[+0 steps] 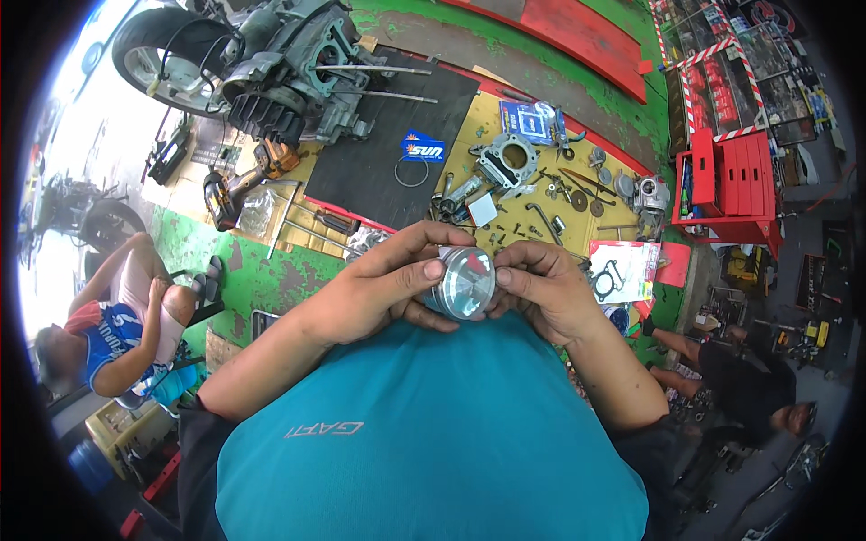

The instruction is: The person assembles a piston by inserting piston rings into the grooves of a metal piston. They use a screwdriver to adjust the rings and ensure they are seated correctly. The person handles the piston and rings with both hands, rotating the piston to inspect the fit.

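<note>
While holding a piston [471,287] close in front of a teal shirt [433,424], look past both hands to loose metal parts: a cylinder block [507,162] beside a blue packet [523,122], a white square [483,210], scattered bolts [519,230] and flat round discs [578,200]. Farther off to the left, find a partly stripped engine [325,81] next to a wheel [171,63], with two cordless power tools [271,162] nearer. Notice a thin ring [411,171] on a black mat [379,194], close to a blue card [422,147]. Cannot make out the nearest stretch of the tabletop [465,135], hidden behind hands and shirt.

See tan cardboard [577,230] under most parts, worn green floor [244,270] around, a red tool chest [726,189] at right, a seated person [135,316] at left and a dark-clothed person [740,388] at lower right.

Have the left grip [374,287] curled firmly around the piston's side, and the right grip [550,293] nearly closed, fingertips at the opposite edge; cannot tell whether pinching anything there. Observe a round, shiny, silvery crown facing up, with a small red mark.
</note>
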`<state>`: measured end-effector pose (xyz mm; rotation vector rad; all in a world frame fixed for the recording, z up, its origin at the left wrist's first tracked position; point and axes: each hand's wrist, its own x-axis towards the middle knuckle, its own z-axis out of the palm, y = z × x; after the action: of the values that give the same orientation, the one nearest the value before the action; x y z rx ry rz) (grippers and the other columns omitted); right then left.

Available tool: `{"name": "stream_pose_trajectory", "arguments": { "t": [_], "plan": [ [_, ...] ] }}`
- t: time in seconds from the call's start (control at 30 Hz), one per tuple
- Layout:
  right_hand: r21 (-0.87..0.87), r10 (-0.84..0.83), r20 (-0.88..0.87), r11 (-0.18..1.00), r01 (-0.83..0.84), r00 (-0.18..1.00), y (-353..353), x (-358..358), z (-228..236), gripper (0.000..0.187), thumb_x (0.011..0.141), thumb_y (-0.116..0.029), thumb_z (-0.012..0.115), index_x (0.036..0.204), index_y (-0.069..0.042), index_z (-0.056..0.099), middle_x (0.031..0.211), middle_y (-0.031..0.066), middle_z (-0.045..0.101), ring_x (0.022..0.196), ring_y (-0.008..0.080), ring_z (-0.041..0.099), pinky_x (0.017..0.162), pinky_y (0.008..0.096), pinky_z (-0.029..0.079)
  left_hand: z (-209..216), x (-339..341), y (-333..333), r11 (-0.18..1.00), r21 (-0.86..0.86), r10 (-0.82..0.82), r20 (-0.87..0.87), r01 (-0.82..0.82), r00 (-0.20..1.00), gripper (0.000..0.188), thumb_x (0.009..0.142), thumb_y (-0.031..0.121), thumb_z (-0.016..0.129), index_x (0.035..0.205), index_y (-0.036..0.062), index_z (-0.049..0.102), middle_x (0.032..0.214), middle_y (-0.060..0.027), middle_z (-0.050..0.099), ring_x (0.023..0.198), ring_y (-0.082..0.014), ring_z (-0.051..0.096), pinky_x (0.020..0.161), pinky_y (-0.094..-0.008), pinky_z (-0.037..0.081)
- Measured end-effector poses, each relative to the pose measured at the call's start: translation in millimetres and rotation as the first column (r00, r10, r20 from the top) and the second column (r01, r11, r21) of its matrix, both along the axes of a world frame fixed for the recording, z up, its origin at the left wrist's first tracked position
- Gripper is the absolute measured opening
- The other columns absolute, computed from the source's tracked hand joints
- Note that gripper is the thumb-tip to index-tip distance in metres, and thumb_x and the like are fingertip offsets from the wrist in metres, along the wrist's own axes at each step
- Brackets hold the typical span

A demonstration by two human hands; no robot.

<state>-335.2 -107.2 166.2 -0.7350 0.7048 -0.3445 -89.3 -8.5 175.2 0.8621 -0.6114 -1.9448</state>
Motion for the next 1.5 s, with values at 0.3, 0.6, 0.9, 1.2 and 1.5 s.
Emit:
{"name": "stream_pose_trajectory", "arguments": {
  "t": [0.3,0.6,0.9,1.2,1.5],
  "plan": [
    [-0.272,0.153,-0.112,0.946,-0.178,0.982,-8,5,32,0.017,0.094,-0.010,0.077,0.103,0.002,0.069,0.089,0.0082,0.073,0.079,0.0169,0.075,0.069,0.0300,0.062,-14,12,7,0.988,-0.140,-0.076,-0.105,0.061,0.992,0.056,0.106,0.018,0.054,0.156,-0.0015,0.037,0.149,-0.0196,0.051,0.135,-0.0294,0.055,0.108,-0.0431,0.050],
    [-0.511,0.241,-0.294,0.778,-0.365,0.925,-8,10,55,0.010,0.085,-0.005,0.074,0.093,-0.002,0.069,0.080,-0.0021,0.069,0.068,0.0068,0.063,0.063,0.0245,0.050,-13,18,6,0.944,-0.295,-0.159,-0.005,0.150,0.987,0.053,0.100,0.015,0.054,0.147,-0.0083,0.044,0.149,-0.0228,0.050,0.143,-0.0322,0.046,0.120,-0.0455,0.034],
    [-0.759,0.301,-0.252,0.528,-0.381,0.920,-2,9,55,0.015,0.078,-0.002,0.075,0.086,-0.002,0.063,0.070,0.0026,0.062,0.063,0.0112,0.062,0.057,0.0281,0.050,7,22,1,0.838,-0.442,-0.206,0.288,0.320,0.935,0.042,0.098,0.015,0.058,0.134,-0.0050,0.052,0.138,-0.0182,0.055,0.135,-0.0287,0.051,0.115,-0.0422,0.037],
    [-0.784,0.245,-0.275,0.503,-0.364,0.930,4,9,51,0.015,0.078,-0.004,0.075,0.088,-0.002,0.064,0.072,0.0034,0.064,0.063,0.0126,0.064,0.058,0.0282,0.051,27,8,13,0.840,-0.409,0.018,0.676,0.355,0.736,0.034,0.095,0.006,0.073,0.124,0.0014,0.055,0.124,-0.0156,0.064,0.116,-0.0294,0.064,0.097,-0.0406,0.051],
    [-0.626,0.252,-0.271,0.687,-0.369,0.929,3,10,49,0.014,0.083,-0.007,0.074,0.094,-0.002,0.067,0.073,-0.0013,0.066,0.066,0.0064,0.063,0.058,0.0247,0.049,43,-2,9,0.762,-0.570,0.379,0.778,0.308,0.501,0.027,0.078,0.001,0.085,0.102,0.0035,0.073,0.119,-0.0145,0.068,0.108,-0.0275,0.069,0.090,-0.0394,0.057]
  ]
}}
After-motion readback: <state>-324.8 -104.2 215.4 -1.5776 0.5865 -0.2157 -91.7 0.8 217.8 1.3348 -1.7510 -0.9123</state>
